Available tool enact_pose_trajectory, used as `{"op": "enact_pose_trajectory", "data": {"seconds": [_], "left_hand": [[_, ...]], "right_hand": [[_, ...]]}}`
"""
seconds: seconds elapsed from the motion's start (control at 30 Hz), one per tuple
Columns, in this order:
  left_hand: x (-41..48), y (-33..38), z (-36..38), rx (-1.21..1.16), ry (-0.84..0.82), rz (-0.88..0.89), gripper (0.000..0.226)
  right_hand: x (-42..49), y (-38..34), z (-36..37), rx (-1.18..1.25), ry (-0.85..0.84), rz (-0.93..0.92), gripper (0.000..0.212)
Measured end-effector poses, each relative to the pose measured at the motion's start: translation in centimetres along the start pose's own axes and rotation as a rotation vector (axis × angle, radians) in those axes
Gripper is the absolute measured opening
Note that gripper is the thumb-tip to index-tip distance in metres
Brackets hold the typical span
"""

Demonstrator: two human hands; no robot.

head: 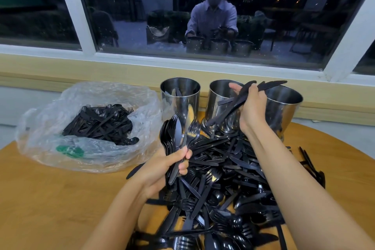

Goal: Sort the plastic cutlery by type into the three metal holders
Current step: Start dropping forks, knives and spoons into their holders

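Table [50,199]: wooden, carrying everything.
Cutlery pile [223,178]: heaped from near edge toward holders; likely light, stiff, slippery; best taken by handles.
Metal holders [180,99]: three along far edge.
Left hand [162,166]: gripping mixed bunch [176,134] by handles.
Right hand [251,103]: gripping knives [265,85] above holders.

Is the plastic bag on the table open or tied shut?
Open: the bag lies with its mouth spread wide, and loose black cutlery shows directly inside it.
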State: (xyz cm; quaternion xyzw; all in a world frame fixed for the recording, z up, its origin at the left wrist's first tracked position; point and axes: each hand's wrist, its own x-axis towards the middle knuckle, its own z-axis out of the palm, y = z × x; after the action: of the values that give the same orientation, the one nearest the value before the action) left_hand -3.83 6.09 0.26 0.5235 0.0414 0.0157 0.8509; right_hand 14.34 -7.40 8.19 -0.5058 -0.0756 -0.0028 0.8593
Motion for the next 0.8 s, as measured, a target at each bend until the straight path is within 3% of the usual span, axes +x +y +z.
{"op": "enact_pose_trajectory", "data": {"seconds": [0.1, 0.3, 0.4, 0.47, 0.63, 0.8], "left_hand": [[0.0, 0.1, -0.1, -0.020, -0.001, 0.005, 0.007], [0.0, 0.3, 0.7, -0.006, -0.034, 0.021, 0.001], [-0.1, 0.2, 0.9, 0.019, -0.062, 0.009, 0.006], [-0.2, 0.0, 0.8, 0.024, -0.078, -0.002, 0.012], [-0.6, 0.1, 0.7, -0.035, -0.071, -0.005, 0.008], [-0.4, 0.1, 0.2, -0.036, -0.010, 0.003, 0.005]], "right_hand": [[-0.8, 0.4, -0.3, 0.106, -0.107, 0.101, 0.019], [-3.1, 1.9, -0.6, -0.329, -0.461, 0.292, 0.042], [-3.9, 2.3, -0.2, -0.433, -0.644, 0.413, 0.031], [-4.0, 2.5, 0.2, -0.461, -0.592, 0.346, 0.023], [-2.3, 1.9, 0.5, -0.329, -0.171, 0.055, 0.019], [-2.0, 0.0, 0.6, -0.051, -0.104, -0.070, 0.016]]}}
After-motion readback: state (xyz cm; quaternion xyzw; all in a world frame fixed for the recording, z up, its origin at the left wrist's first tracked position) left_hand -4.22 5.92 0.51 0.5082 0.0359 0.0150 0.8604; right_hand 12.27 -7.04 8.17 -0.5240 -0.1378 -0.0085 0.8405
